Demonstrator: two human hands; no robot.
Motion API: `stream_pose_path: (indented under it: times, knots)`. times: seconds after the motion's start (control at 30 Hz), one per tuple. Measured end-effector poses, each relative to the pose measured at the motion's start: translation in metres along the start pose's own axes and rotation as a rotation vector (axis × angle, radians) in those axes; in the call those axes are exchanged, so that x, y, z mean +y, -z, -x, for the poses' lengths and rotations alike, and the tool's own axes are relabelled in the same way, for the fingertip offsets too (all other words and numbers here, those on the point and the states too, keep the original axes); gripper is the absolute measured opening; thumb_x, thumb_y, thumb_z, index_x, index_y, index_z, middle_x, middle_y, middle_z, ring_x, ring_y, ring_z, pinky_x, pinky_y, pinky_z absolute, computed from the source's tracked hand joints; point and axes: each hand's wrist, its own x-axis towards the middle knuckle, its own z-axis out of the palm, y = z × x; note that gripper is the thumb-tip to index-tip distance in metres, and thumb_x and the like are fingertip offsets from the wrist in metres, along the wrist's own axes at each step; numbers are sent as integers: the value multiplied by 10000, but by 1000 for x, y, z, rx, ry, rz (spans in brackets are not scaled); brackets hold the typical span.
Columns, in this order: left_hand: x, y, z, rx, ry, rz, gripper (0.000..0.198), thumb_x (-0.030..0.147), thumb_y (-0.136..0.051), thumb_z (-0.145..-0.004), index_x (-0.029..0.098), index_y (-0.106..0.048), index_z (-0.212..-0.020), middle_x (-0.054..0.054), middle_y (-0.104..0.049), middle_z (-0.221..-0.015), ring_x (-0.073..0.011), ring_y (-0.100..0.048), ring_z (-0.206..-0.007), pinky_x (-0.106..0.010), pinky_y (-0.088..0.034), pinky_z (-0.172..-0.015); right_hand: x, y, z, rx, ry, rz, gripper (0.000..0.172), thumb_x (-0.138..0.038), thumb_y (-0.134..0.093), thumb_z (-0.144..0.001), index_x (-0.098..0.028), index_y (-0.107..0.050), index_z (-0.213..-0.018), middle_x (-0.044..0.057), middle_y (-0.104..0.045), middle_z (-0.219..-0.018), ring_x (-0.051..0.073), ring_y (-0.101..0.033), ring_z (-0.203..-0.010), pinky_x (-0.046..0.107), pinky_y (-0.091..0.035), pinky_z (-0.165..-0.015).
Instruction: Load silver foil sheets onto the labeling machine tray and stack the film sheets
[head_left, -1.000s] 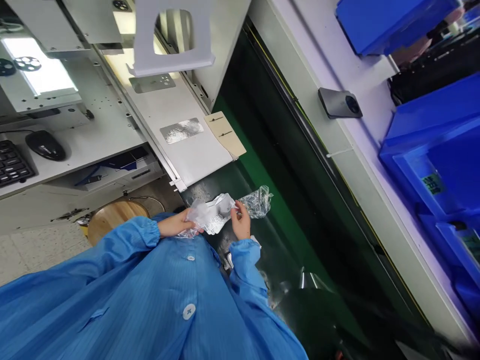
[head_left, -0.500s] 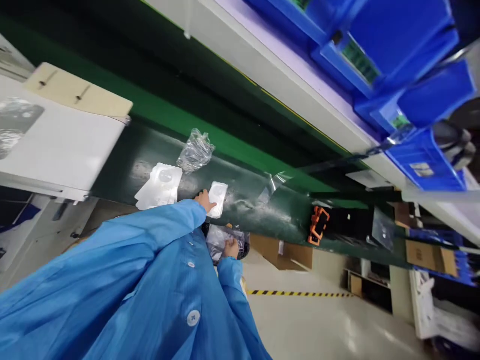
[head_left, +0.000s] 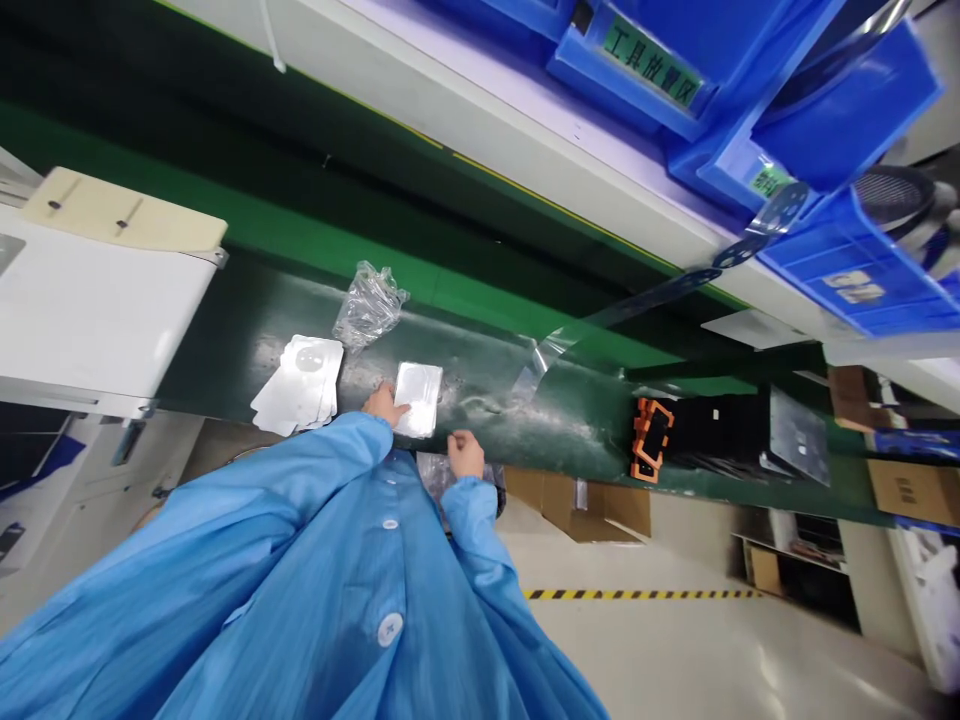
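Left hand [head_left: 385,404] open, fingertips resting on flat white pack [head_left: 418,398] lying on green worktop [head_left: 225,340]. Right hand [head_left: 466,455] curled at worktop edge, can't tell if gripping anything. White sheet stack [head_left: 298,385] and crumpled clear bag [head_left: 369,305] near pack.

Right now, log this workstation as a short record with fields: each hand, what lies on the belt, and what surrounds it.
Left hand: left hand open, fingertips resting on a flat white piece
Right hand: right hand at the near edge of the green belt, apart from the piece; grip unclear
Stack: white sheets piled on the belt beside the left hand
Bag: crumpled clear bag on the belt beyond the stack
Further along: orange-and-black part
Far side: blue bins behind the belt
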Motion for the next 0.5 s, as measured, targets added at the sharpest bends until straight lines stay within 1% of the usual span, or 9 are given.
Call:
stream_pose_path:
  times: [0.03, 0.07, 0.13, 0.17, 0.23, 0.3, 0.37, 0.43, 0.5]
  knots:
    - [1, -1, -1, 2, 3, 24, 447, 255, -788, -721, 182, -553, -1095, -115, -708, -1017, -307, -647, -1028, -367, -462, -862, -13, -6, -12, -6, 4, -12, 164, -276, -545, -821, -192, -652, -914, 20, -649, -723, 199, -622, -747, 318, -469, -753]
    - [2, -2, -2, 0, 2, 52, 409, 225, -786, -715, 179, -567, -1058, -114, -711, -996, -309, -649, -1021, -372, -462, -866, -26, -12, -22, -13, 3, -24, 173, -267, -555, -816, -189, -656, -932, 17, -667, -749, 190, -628, -760, 308, -473, -772]
    - [2, 0, -4, -15, -12, 120, 274, 172, -759, -725, 168, -592, -942, -106, -716, -948, -299, -659, -991, -371, -467, -871, -46, -22, -40, -29, 6, -56, 182, -246, -567, -807, -180, -661, -948, 16, -690, -787, 175, -636, -770, 292, -481, -795]
    - [1, 3, -4, -28, -26, 160, 220, 154, -746, -729, 165, -592, -885, -101, -717, -929, -291, -666, -969, -368, -472, -872, -53, -27, -45, -37, 11, -76, 189, -241, -571, -806, -175, -662, -958, 21, -698, -809, 169, -639, -769, 287, -486, -798]
    - [-4, 9, -2, -59, -57, 252, 185, 139, -731, -729, 165, -574, -823, -91, -717, -914, -272, -678, -928, -366, -486, -873, -61, -32, -52, -49, 28, -122, 217, -245, -574, -815, -163, -658, -997, 40, -711, -871, 160, -645, -772, 280, -496, -800]
    - [-10, 16, 4, -105, -88, 361, 227, 160, -744, -718, 172, -552, -839, -80, -721, -913, -256, -687, -907, -368, -508, -866, -65, -35, -53, -65, 52, -173, 251, -266, -580, -827, -155, -648, -1042, 65, -715, -947, 157, -655, -797, 279, -505, -809]
    - [-14, 22, 13, -176, -112, 477, 311, 221, -780, -693, 178, -532, -876, -69, -727, -875, -254, -700, -869, -380, -540, -829, -68, -38, -54, -98, 77, -220, 292, -306, -578, -846, -157, -634, -1091, 80, -712, -1002, 159, -664, -826, 281, -519, -800]
    - [-16, 26, 23, -265, -135, 583, 401, 300, -818, -657, 180, -521, -898, -57, -728, -804, -264, -711, -807, -404, -565, -776, -70, -41, -54, -167, 109, -278, 341, -359, -576, -858, -170, -617, -1139, 82, -711, -1013, 164, -671, -824, 283, -534, -764]
    - [-16, 29, 31, -342, -158, 670, 469, 364, -842, -621, 179, -517, -905, -51, -726, -760, -273, -715, -759, -431, -572, -752, -73, -42, -53, -226, 154, -349, 388, -411, -612, -835, -182, -615, -1148, 84, -706, -1005, 178, -669, -826, 298, -541, -758]
